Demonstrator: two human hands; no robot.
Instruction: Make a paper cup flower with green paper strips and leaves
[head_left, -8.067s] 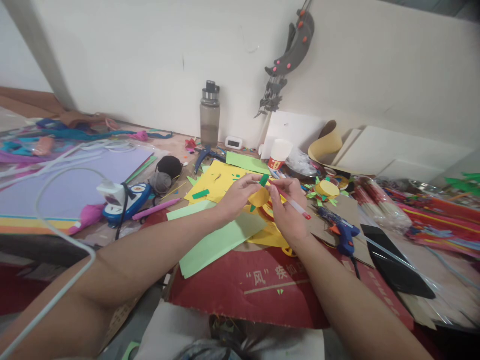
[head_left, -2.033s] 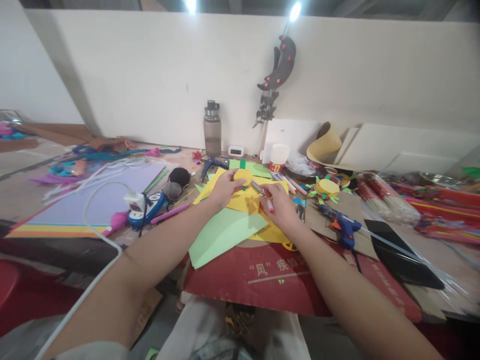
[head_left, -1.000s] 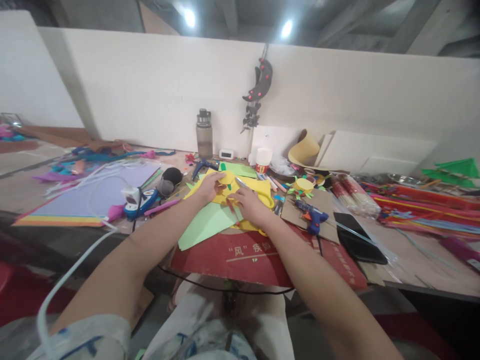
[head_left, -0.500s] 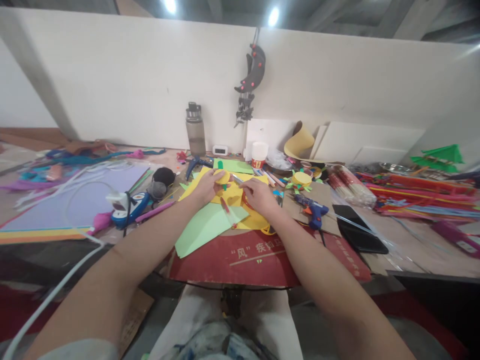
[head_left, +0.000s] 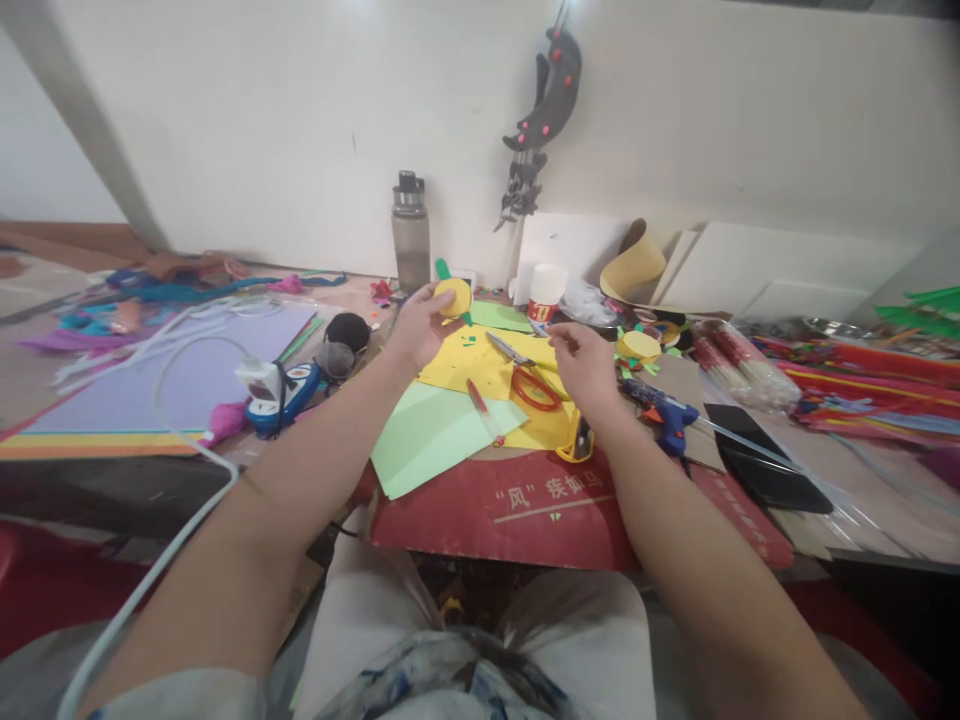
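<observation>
My left hand (head_left: 421, 328) holds up a yellow disc (head_left: 454, 298) with green paper pieces sticking out above and below it. My right hand (head_left: 583, 362) is pinched near a white and red paper cup (head_left: 547, 292); what its fingertips hold is too small to make out. Between the hands, red-handled scissors (head_left: 534, 386) lie on yellow paper (head_left: 450, 360) among small green scraps. A slim red and clear tool (head_left: 484, 408) rests across the light green paper (head_left: 435, 440). Under my right wrist is a yellow-rimmed object (head_left: 576, 448), partly hidden.
A similar yellow disc with green pieces (head_left: 639, 347) lies right of my right hand. Beyond it are a blue glue gun (head_left: 670, 418) and a black phone (head_left: 765, 455). A water bottle (head_left: 412, 235) stands behind. To the left are a power strip (head_left: 289, 400) and cable.
My hands have moved apart. The left has raised the yellow disc, and the right has drawn away from it, leaving the scissors in plain view. The camera has tilted down.
</observation>
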